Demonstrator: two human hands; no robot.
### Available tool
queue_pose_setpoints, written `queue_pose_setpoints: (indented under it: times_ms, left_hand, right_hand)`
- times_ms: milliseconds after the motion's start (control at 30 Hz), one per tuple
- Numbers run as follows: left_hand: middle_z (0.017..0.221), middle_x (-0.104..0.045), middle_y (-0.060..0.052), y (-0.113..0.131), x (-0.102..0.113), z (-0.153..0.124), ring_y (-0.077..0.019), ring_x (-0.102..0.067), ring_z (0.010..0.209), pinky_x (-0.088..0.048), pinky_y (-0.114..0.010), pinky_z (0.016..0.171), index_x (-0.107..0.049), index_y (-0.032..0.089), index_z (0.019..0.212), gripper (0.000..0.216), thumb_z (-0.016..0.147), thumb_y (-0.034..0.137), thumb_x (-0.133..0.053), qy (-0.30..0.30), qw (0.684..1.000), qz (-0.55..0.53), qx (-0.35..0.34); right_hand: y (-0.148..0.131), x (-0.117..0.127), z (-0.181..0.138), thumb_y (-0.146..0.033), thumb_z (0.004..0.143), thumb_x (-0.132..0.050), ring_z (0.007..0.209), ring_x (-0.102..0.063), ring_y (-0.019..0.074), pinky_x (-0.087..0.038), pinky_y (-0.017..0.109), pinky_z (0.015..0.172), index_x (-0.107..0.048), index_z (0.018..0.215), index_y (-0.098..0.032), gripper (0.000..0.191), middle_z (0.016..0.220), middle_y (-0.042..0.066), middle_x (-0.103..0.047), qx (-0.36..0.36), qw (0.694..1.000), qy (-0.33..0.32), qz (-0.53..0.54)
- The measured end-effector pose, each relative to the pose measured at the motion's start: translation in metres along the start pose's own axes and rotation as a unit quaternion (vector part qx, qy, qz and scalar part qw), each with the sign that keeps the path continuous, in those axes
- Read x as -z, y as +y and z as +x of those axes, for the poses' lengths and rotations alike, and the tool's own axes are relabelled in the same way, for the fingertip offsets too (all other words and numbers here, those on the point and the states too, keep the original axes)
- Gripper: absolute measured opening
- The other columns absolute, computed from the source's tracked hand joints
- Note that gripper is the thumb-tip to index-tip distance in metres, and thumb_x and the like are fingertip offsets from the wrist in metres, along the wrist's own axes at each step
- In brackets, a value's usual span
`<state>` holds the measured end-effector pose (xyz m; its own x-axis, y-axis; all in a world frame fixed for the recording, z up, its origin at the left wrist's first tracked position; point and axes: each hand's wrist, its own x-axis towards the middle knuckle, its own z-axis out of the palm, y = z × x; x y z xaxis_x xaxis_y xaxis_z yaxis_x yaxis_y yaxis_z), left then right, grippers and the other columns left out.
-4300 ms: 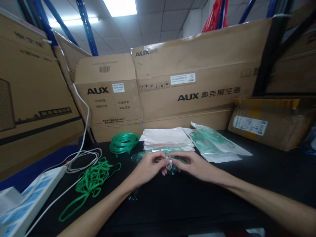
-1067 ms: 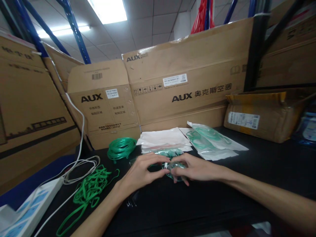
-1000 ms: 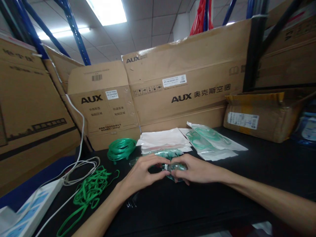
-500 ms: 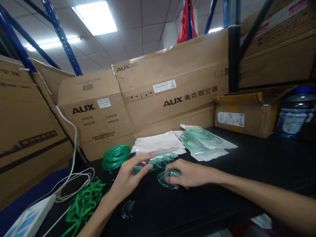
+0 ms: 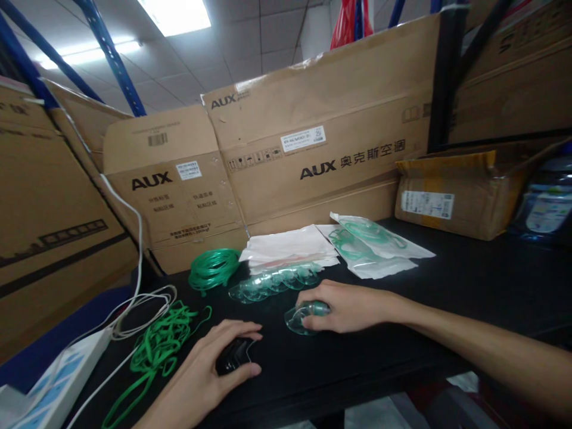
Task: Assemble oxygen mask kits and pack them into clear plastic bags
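Clear green-tinted mask (image 5: 298, 319) is lying on the black table (image 5: 447, 310), near its front edge. My right hand (image 5: 339, 307) is covering it, fingers curled down and gripping its top. My left hand (image 5: 214, 366) is resting on the table to the left, half-curled, with thumb and fingers pinching a small dark piece (image 5: 235, 356). A row of nested masks (image 5: 272, 281) is sitting just behind the hands, and a green tubing coil (image 5: 213, 268) is lying left of that row. Green bands (image 5: 163, 345) are lying beside my left hand.
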<state>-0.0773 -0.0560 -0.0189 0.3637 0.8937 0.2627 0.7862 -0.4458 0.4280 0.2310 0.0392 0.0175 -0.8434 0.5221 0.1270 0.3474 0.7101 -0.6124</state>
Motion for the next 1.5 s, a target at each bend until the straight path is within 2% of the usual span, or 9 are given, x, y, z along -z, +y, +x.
queue_pose_setpoints:
  times_ms: [200, 333, 433, 567, 700, 800, 967, 1200, 1500]
  left_hand:
    - [0.129, -0.072, -0.001, -0.011, 0.005, -0.012, -0.0262, -0.067, 0.121, -0.054, -0.043, 0.107, -0.056, 0.042, 0.143, 0.053, 0.093, 0.047, -0.071, 0.014, 0.998, 0.058, 0.0]
    - [0.133, -0.07, -0.002, -0.011, 0.011, -0.012, -0.0273, -0.067, 0.121, -0.056, -0.043, 0.105, -0.056, 0.04, 0.143, 0.056, 0.091, 0.05, -0.072, 0.047, 0.994, 0.1, -0.013]
    - [0.132, -0.069, -0.002, 0.0, 0.02, 0.008, -0.0257, -0.066, 0.121, -0.055, -0.041, 0.105, -0.059, 0.037, 0.14, 0.047, 0.096, 0.049, -0.067, 0.062, 0.992, 0.11, -0.032]
    - [0.13, -0.069, -0.005, 0.025, 0.025, 0.067, -0.0259, -0.062, 0.122, -0.05, -0.043, 0.109, -0.064, 0.03, 0.132, 0.035, 0.1, 0.044, -0.062, 0.089, 0.982, 0.119, -0.112]
    - [0.122, -0.071, -0.005, 0.037, 0.01, 0.127, -0.0249, -0.064, 0.116, -0.05, -0.043, 0.105, -0.068, 0.027, 0.126, 0.026, 0.103, 0.035, -0.059, 0.079, 0.971, 0.118, -0.19]
    - [0.12, -0.071, -0.006, 0.035, -0.011, 0.147, -0.0247, -0.065, 0.112, -0.051, -0.042, 0.102, -0.07, 0.025, 0.122, 0.023, 0.104, 0.031, -0.058, 0.077, 0.97, 0.11, -0.202]
    - [0.124, -0.07, -0.007, 0.025, -0.03, 0.145, -0.0248, -0.063, 0.117, -0.048, -0.043, 0.106, -0.069, 0.023, 0.123, 0.023, 0.104, 0.028, -0.058, 0.081, 0.975, 0.082, -0.191]
    - [0.126, -0.072, -0.006, 0.014, -0.028, 0.148, -0.0251, -0.064, 0.118, -0.048, -0.043, 0.106, -0.069, 0.026, 0.127, 0.027, 0.104, 0.033, -0.057, 0.077, 0.982, 0.037, -0.17]
    - [0.12, -0.074, -0.005, 0.009, -0.023, 0.148, -0.0229, -0.066, 0.114, -0.048, -0.038, 0.104, -0.073, 0.024, 0.118, 0.022, 0.101, 0.031, -0.062, 0.062, 0.984, 0.001, -0.168]
  right_hand:
    - [-0.004, 0.007, -0.004, -0.03, 0.094, -0.065, 0.071, -0.065, 0.0153, -0.046, 0.022, 0.065, -0.075, 0.113, -0.017, 0.025, 0.084, 0.001, -0.073, 0.029, 0.999, -0.025, 0.005]
    - [-0.006, 0.035, -0.013, -0.041, 0.097, -0.065, 0.103, -0.07, 0.0222, -0.051, 0.028, 0.089, -0.072, 0.128, -0.02, 0.038, 0.118, 0.006, -0.076, 0.051, 0.998, 0.026, 0.024]
    - [0.0, 0.066, -0.015, -0.049, 0.098, -0.061, 0.115, -0.067, 0.0258, -0.049, 0.034, 0.099, -0.068, 0.134, -0.021, 0.046, 0.131, 0.007, -0.073, 0.029, 0.992, 0.126, -0.01]
    - [0.022, 0.086, -0.006, -0.05, 0.098, -0.059, 0.123, -0.062, 0.0312, -0.047, 0.042, 0.104, -0.064, 0.138, -0.019, 0.051, 0.141, 0.012, -0.067, -0.014, 0.975, 0.209, -0.068]
    - [0.042, 0.072, 0.006, -0.046, 0.097, -0.059, 0.117, -0.067, 0.0292, -0.049, 0.04, 0.101, -0.067, 0.13, -0.019, 0.044, 0.13, 0.012, -0.072, -0.012, 0.974, 0.205, -0.093]
    - [0.051, 0.057, 0.007, -0.046, 0.096, -0.062, 0.104, -0.069, 0.0274, -0.052, 0.037, 0.092, -0.067, 0.125, -0.02, 0.039, 0.117, 0.011, -0.075, -0.01, 0.975, 0.191, -0.115]
    - [0.063, 0.049, 0.003, -0.041, 0.098, -0.061, 0.111, -0.065, 0.0294, -0.048, 0.041, 0.098, -0.061, 0.127, -0.02, 0.035, 0.12, 0.013, -0.071, 0.004, 0.97, 0.194, -0.143]
    - [0.079, 0.041, 0.004, -0.031, 0.099, -0.06, 0.117, -0.064, 0.0301, -0.048, 0.042, 0.102, -0.062, 0.13, -0.019, 0.034, 0.127, 0.017, -0.069, 0.012, 0.967, 0.195, -0.163]
    - [0.069, 0.038, 0.003, -0.03, 0.099, -0.063, 0.112, -0.07, 0.0295, -0.049, 0.037, 0.099, -0.072, 0.124, -0.017, 0.03, 0.12, 0.015, -0.077, 0.019, 0.969, 0.166, -0.18]
